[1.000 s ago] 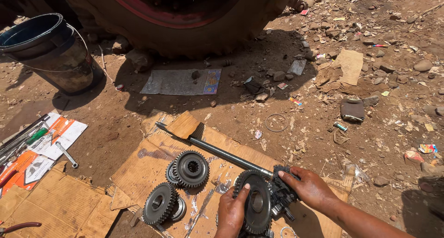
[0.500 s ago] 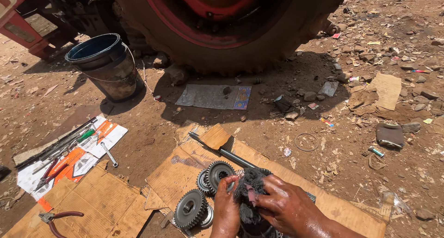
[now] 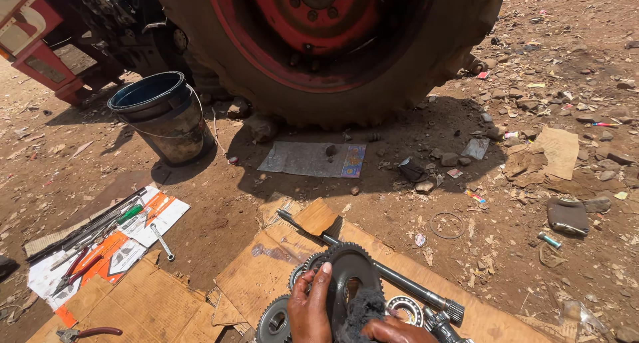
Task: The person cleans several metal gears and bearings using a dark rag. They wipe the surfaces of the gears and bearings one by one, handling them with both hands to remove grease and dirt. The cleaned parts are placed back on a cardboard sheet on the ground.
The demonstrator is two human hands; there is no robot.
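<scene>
Dusty ground under a red-rimmed tractor wheel (image 3: pixel 319 30) carries flattened cardboard (image 3: pixel 266 270). At its near edge, the left hand (image 3: pixel 311 306) grips a large gear (image 3: pixel 349 270) upright. The right hand (image 3: pixel 399 330) presses a dark rag (image 3: pixel 363 310) against it, beside a splined shaft (image 3: pixel 399 280).

Outdoors, hard sun, sharp shadows. Dirt ground (image 3: pixel 532 250) w/ stones, litter, scraps. Big tractor tyre (image 3: pixel 413 83) on red rim up top; dark bucket (image 3: pixel 163 116) left of it. Flattened cardboard sheets (image 3: pixel 259 276) on the dirt; hand tools on paper (image 3: pixel 100 236) at left.
</scene>
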